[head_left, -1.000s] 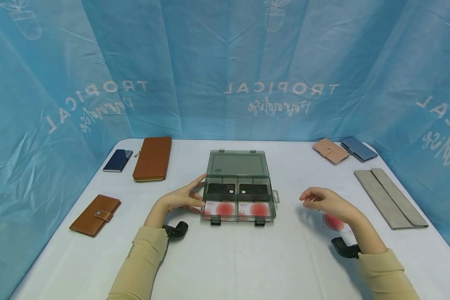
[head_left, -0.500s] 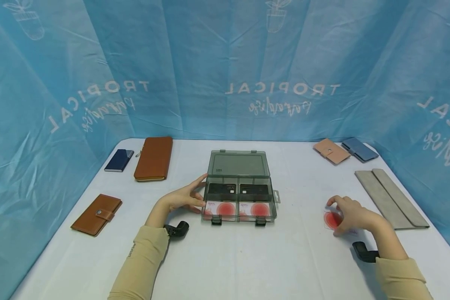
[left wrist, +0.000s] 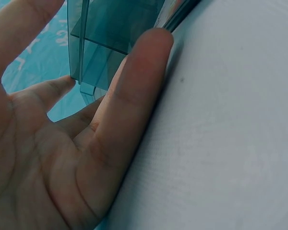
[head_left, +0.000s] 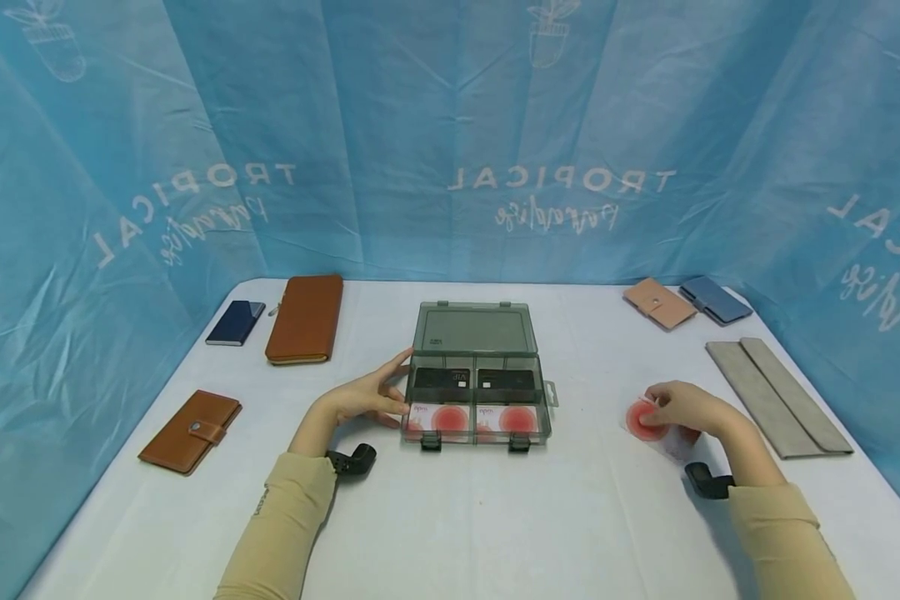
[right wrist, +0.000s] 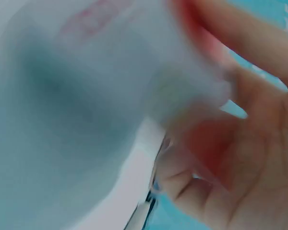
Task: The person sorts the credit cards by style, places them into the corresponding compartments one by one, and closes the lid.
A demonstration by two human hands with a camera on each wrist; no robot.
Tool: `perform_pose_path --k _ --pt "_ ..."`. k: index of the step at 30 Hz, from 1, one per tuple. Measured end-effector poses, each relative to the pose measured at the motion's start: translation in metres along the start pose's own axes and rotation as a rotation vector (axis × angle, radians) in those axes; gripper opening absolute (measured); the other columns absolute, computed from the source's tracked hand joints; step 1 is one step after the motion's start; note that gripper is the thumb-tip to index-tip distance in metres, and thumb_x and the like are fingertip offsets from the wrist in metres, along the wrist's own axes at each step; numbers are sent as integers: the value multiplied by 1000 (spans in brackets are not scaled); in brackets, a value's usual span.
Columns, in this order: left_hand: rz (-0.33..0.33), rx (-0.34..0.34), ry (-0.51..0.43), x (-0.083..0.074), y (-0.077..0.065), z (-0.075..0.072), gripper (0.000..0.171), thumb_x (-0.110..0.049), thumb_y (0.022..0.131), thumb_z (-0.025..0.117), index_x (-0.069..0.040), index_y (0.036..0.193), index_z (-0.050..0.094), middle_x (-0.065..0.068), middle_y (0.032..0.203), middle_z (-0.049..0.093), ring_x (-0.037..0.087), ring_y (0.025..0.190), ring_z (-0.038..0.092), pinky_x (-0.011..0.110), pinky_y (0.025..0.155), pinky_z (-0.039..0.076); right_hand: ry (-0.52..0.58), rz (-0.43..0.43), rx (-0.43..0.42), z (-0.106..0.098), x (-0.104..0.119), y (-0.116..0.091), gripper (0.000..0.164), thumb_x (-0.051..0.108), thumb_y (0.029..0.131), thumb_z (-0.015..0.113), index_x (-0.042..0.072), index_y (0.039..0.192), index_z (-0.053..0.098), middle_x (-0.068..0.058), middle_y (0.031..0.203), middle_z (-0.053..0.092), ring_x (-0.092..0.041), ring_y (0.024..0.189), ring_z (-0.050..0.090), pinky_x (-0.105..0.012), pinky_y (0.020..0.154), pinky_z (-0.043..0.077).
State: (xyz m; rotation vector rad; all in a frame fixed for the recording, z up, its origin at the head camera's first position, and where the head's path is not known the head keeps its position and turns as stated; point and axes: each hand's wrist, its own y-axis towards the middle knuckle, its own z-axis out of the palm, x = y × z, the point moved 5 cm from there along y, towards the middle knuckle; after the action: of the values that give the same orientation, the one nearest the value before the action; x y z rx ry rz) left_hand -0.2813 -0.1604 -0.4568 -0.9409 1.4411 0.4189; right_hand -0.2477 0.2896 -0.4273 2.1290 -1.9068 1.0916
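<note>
A translucent green plastic box [head_left: 474,439] lies with its lid [head_left: 477,327] swung back. Black cards [head_left: 506,380] fill its two far compartments; white cards with red circles [head_left: 518,418] are in the two near ones. My left hand [head_left: 363,398] touches the box's left side with spread fingers; in the left wrist view a fingertip [left wrist: 156,40] is right at the lower edge. On the right, my right hand [head_left: 686,408] pinches a clear card with a red circle [head_left: 643,421] between thumb and fingers, over the table. This card [right wrist: 101,72] looms blurred in the right wrist view.
Brown snap wallet [head_left: 191,432], dark blue card holder [head_left: 236,322] and brown notebook [head_left: 305,319] lie on the left. A tan wallet [head_left: 660,303], a blue wallet [head_left: 716,300] and a long grey sleeve case [head_left: 780,397] lie on the right. A blue curtain [head_left: 450,142] hangs behind the table.
My right hand went right and down to the clear card on the table, then took hold of it and brought it slightly left. The left hand and the box stayed put.
</note>
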Motion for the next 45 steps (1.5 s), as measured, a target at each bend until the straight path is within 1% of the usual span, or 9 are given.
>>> perform_pose_path --k 4,9,13,16,19,23,29,37,45 --pt "-2 5 12 1 0 0 104 -12 80 72 -28 149 -3 18 153 0 20 89 57 46 78 53 163 -36 -107 -10 16 11 41 31 91 57 -5 108 52 -14 93 54 -25 85 46 -33 66 41" --pt "-9 -6 19 1 0 0 103 -11 80 72 -28 150 -2 17 153 1 21 89 57 45 78 54 329 -98 -179 -17 42 18 33 25 92 55 -4 106 48 -5 80 55 -22 77 48 -32 66 41" --pt "-1 0 13 1 0 1 105 -13 79 74 -27 150 -2 18 153 0 20 89 56 46 78 54 477 -168 -174 -16 64 20 43 14 88 59 -4 121 37 0 78 60 -17 69 55 -26 63 45" --pt "0 5 8 1 0 1 105 -14 78 74 -28 150 -2 18 153 -1 21 89 56 46 78 54 520 -220 -135 -10 82 22 59 8 86 61 1 133 27 -8 81 61 -23 70 58 -29 65 47" --pt "-2 3 15 2 0 -1 105 -14 78 74 -28 150 -2 18 153 0 21 89 55 46 78 54 492 -259 -103 -1 100 22 65 7 85 62 6 138 25 -18 98 55 -27 75 58 -34 70 47" --pt "-7 -11 26 3 -1 -2 103 -12 80 73 -29 149 -1 16 153 2 21 90 55 45 77 54 454 -310 -105 14 123 22 48 8 88 58 2 131 37 -19 107 49 -22 80 54 -37 73 45" --pt "-5 -11 14 3 -2 -1 102 -10 80 72 -30 149 -1 16 153 2 21 89 55 45 77 54 360 -352 -144 47 146 28 21 13 94 54 4 112 56 -10 80 56 -20 69 51 -38 64 46" --pt "-14 -8 19 6 -5 0 103 -11 80 72 -29 150 -1 17 153 2 21 89 54 44 76 54 -5 -348 -217 78 157 31 10 12 87 64 14 96 67 -3 95 62 -19 87 57 -35 72 49" --pt "-7 -4 15 7 -5 1 102 -10 80 72 -29 149 -1 16 153 2 21 88 56 44 76 54 -229 -351 -291 82 164 28 10 12 81 71 13 90 73 2 83 62 -13 76 55 -29 65 48"
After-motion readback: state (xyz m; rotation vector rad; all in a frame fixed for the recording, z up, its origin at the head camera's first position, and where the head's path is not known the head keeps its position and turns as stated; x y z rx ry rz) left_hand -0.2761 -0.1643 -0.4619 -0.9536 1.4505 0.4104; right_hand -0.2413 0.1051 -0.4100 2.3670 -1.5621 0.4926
